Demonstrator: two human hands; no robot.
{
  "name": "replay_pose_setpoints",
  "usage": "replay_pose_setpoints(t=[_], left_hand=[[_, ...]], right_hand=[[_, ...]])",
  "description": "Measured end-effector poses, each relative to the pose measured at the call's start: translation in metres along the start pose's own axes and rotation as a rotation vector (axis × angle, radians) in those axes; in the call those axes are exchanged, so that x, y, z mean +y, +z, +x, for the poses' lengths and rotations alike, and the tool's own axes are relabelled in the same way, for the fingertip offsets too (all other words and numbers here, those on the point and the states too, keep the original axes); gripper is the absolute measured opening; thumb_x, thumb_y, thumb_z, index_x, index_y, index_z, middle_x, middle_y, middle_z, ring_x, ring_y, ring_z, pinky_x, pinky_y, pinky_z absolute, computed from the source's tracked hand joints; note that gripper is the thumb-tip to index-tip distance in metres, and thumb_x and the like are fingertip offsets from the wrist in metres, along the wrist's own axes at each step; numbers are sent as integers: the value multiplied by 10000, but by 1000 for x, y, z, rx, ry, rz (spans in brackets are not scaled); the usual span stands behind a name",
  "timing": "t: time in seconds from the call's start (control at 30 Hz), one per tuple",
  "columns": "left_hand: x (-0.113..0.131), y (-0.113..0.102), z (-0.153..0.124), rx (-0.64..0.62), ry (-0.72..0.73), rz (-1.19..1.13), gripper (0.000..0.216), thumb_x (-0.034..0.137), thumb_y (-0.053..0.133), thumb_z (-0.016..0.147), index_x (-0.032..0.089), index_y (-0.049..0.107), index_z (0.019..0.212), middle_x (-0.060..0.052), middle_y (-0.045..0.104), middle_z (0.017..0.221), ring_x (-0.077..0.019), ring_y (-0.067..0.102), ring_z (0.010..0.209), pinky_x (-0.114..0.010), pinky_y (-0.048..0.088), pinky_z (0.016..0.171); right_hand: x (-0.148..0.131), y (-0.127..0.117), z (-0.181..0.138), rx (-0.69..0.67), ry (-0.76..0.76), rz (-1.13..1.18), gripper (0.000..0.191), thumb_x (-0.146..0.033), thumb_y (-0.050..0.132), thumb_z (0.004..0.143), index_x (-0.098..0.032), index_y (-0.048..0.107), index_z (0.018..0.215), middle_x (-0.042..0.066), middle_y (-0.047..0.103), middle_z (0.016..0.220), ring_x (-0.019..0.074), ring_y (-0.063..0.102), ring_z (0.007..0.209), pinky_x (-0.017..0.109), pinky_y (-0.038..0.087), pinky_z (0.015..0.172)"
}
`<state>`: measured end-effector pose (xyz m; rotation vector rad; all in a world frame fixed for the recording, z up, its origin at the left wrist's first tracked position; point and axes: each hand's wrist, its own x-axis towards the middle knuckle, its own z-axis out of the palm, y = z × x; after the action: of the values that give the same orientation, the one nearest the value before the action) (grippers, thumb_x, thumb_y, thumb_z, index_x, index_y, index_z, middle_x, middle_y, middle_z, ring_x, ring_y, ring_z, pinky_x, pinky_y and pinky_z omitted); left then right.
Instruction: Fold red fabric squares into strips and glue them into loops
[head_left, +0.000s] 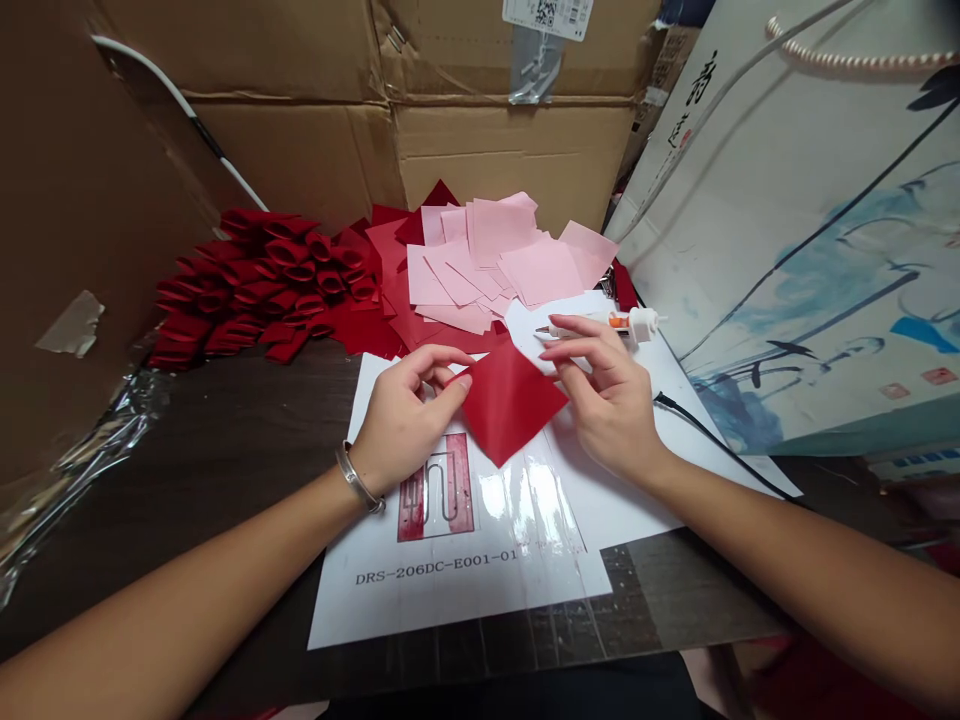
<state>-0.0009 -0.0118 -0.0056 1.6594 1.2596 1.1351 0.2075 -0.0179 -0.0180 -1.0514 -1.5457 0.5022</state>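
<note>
A red square sheet point(511, 402), turned corner down, is held up between my two hands and bends slightly along its middle. My left hand point(411, 405) pinches its left corner between thumb and fingers. At the right corner, my right hand point(604, 400) has thumb and fingers closed around the edge, the upper fingers stretched out. Just behind those fingers lies a white pointed tool point(643, 324) with an orange part, resembling a glue gun. Below the sheet is a printed white page point(442, 610) with a reddish rectangle, under shiny clear film.
Rolled red pieces point(262, 285) are heaped at the back left. Loose pink squares point(487, 250) overlap flat red sheets point(386, 250) at the back. Cardboard point(517, 150) walls the rear; a painted white panel point(810, 250) stands right. A black cable point(720, 445) crosses the right side.
</note>
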Motion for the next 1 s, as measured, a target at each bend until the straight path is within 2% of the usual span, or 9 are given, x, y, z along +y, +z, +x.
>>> replay_pose_setpoints(t=[0.13, 0.2, 0.27, 0.37, 0.43, 0.63, 0.77, 0.9, 1.0], left_hand=[[-1, 0, 1, 60, 21, 111, 94, 222, 644, 828, 189, 692, 902, 13, 588, 710, -115, 514, 641, -257, 408, 600], [0, 0, 1, 32, 2, 153, 94, 221, 636, 826, 188, 690, 895, 13, 593, 714, -118, 523, 642, -261, 414, 604], [1, -1, 0, -14, -20, 192, 99, 229, 623, 831, 189, 687, 894, 12, 598, 719, -124, 534, 650, -268, 417, 611], [2, -1, -1, -28, -11, 272, 100, 238, 608, 835, 196, 686, 882, 26, 570, 672, -119, 502, 605, -271, 394, 590], [2, -1, -1, -37, -7, 317, 104, 244, 600, 837, 200, 684, 878, 36, 536, 635, -115, 469, 566, -272, 378, 569], [5, -1, 0, -105, -21, 407, 190, 329, 605, 848, 199, 652, 979, 19, 589, 671, -147, 516, 623, -298, 409, 640], [4, -2, 1, -111, -4, 457, 226, 280, 584, 853, 201, 642, 1057, 0, 610, 714, -174, 554, 674, -313, 414, 668], [-2, -3, 1, -136, 46, 435, 210, 257, 488, 915, 206, 647, 1042, -31, 684, 844, -198, 608, 768, -338, 446, 736], [-3, -3, 1, -148, 53, 421, 221, 241, 467, 927, 209, 636, 1065, -50, 707, 985, -220, 628, 879, -353, 451, 786]], right_hand=[[-4, -3, 2, 51, -175, -129, 175, -142, 531, 891, -229, 649, 987, 74, 638, 1045, 216, 603, 1000, 360, 518, 693], [-8, -4, 1, -89, -238, -176, 129, -165, 578, 875, -216, 637, 977, 50, 672, 944, 196, 609, 864, 370, 511, 710], [-11, -4, -2, -311, -257, -244, 139, -228, 640, 856, -203, 644, 993, 38, 705, 919, 196, 602, 827, 392, 518, 761], [-15, -3, -7, -593, -278, -354, 303, -376, 678, 846, -170, 674, 1069, 66, 730, 1021, 242, 600, 937, 425, 523, 831], [-15, -4, -8, -669, -320, -424, 389, -454, 652, 859, -151, 688, 1099, 85, 725, 1100, 286, 583, 1058, 462, 507, 897], [-16, -4, -9, -746, -403, -568, 585, -533, 541, 911, -63, 632, 1248, 142, 614, 1345, 357, 436, 1340, 514, 385, 1095], [-22, -4, -10, -803, -469, -585, 604, -550, 465, 942, -60, 626, 1256, 157, 603, 1354, 369, 510, 1267, 548, 388, 1065], [-25, -6, -9, -812, -513, -493, 493, -520, 463, 957, -128, 682, 1161, 104, 703, 1211, 299, 611, 1105, 495, 461, 950], [-22, -9, -5, -778, -512, -465, 472, -491, 489, 953, -115, 675, 1172, 112, 685, 1244, 292, 581, 1177, 472, 460, 977]])
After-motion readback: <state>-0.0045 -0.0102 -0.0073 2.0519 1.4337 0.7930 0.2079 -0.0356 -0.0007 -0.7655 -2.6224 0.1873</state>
